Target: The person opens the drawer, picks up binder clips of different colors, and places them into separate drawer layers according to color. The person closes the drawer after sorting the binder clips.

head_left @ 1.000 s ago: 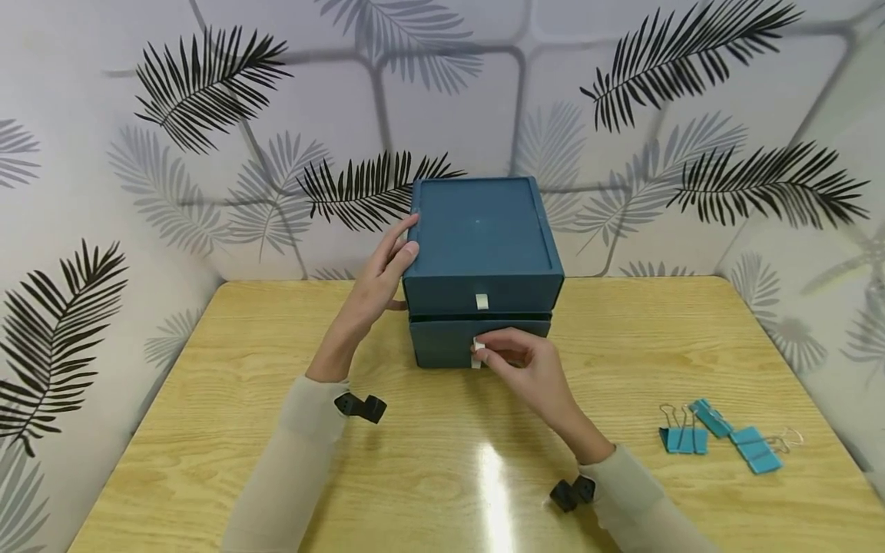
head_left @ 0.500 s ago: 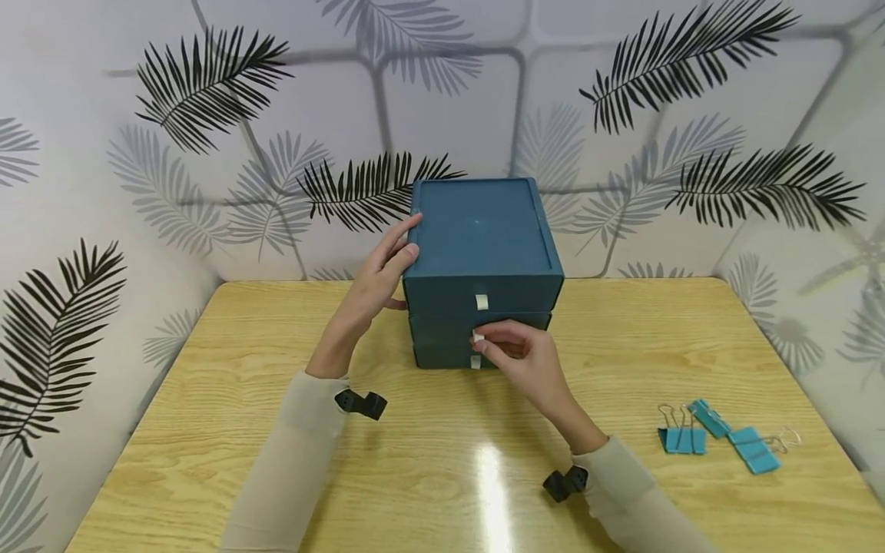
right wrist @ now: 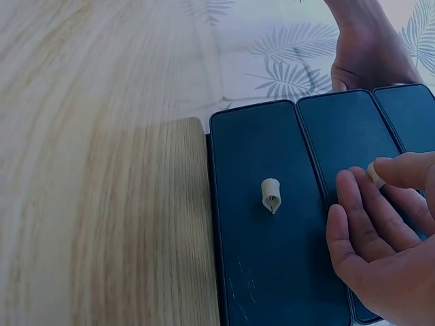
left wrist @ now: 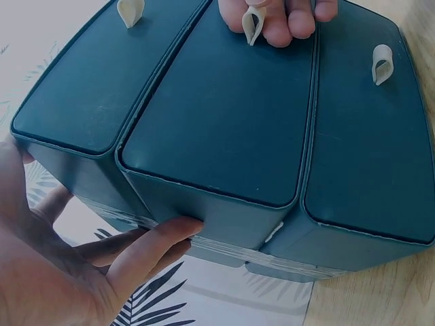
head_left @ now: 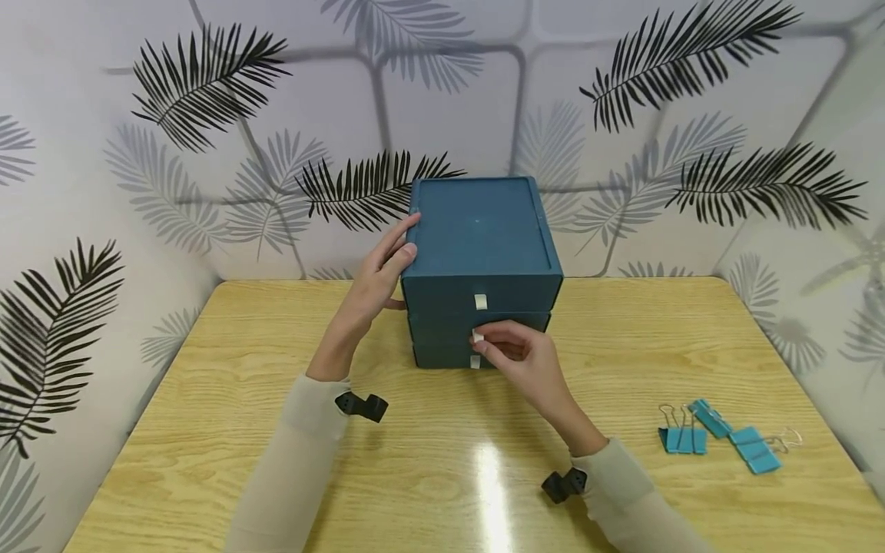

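A dark blue drawer box (head_left: 484, 226) with three stacked drawers stands at the back of the table, each front bearing a pale pull tab. My right hand (head_left: 522, 362) pinches the middle drawer's tab (left wrist: 254, 27) between thumb and fingers. That middle drawer (left wrist: 217, 115) sits level with its neighbours. On the box's left side rests my left hand (head_left: 373, 288), fingers mostly straight and fingertips reaching the top edge. The top tab (head_left: 481, 302) and the bottom tab (right wrist: 271, 195) are untouched.
Several teal binder clips (head_left: 757, 450) lie on the wooden table (head_left: 242, 399) to the right. A leaf-patterned wall (head_left: 442, 100) rises close behind the box. Each wrist wears a black camera mount (head_left: 361, 405).
The middle drawer, slightly out a second ago with a dark gap above its front, has slid back flush. My right hand moved inward with its tab. My left hand stayed put.
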Demonstrator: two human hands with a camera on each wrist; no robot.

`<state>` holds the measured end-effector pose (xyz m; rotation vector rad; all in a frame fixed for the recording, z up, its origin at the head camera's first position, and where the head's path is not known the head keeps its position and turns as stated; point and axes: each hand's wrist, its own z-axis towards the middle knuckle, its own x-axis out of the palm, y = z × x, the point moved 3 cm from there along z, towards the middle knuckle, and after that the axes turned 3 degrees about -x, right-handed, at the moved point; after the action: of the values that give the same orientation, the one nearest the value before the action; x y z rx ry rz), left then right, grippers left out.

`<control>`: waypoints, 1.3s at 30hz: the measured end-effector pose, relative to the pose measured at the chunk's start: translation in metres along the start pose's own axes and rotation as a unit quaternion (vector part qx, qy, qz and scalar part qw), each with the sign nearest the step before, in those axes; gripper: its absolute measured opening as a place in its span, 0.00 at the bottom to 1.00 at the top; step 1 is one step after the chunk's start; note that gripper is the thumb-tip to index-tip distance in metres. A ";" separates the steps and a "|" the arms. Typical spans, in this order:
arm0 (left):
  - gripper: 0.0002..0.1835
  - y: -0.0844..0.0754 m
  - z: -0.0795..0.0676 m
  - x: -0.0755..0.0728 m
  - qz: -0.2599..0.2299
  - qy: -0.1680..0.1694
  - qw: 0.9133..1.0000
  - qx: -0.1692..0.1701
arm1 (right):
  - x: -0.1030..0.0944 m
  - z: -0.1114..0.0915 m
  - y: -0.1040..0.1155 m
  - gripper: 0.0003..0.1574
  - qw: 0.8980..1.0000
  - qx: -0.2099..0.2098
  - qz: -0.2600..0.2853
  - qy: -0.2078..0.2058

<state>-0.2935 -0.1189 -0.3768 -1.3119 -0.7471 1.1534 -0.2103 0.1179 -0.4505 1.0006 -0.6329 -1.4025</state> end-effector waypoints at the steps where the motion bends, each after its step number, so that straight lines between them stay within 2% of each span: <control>1: 0.28 0.000 0.000 0.000 -0.002 0.001 1.000 -0.003 | 0.000 -0.001 0.000 0.13 1.000 -0.001 -0.001 0.001; 5: 0.28 0.000 -0.001 -0.001 -0.004 0.003 1.000 -0.008 | -0.002 -0.006 0.000 0.16 1.000 -0.002 -0.006 0.000; 9: 0.28 0.000 -0.001 0.000 -0.002 0.004 1.000 -0.001 | -0.007 -0.014 -0.002 0.15 1.000 0.011 -0.010 -0.003; 21: 0.28 -0.002 -0.001 0.001 -0.008 -0.002 1.000 0.007 | -0.006 -0.024 -0.019 0.13 0.992 0.068 -0.082 0.061; 30: 0.28 0.000 -0.001 0.001 -0.008 -0.004 1.000 0.006 | 0.000 -0.019 -0.031 0.17 0.986 0.117 -0.044 0.109; 39: 0.28 0.000 -0.001 0.001 -0.007 -0.005 1.000 0.002 | 0.008 -0.015 -0.036 0.14 0.989 0.110 -0.045 0.090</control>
<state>-0.2919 -0.1181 -0.3772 -1.2962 -0.7605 1.1508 -0.2144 0.1175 -0.4899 1.3301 -0.6239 -1.3214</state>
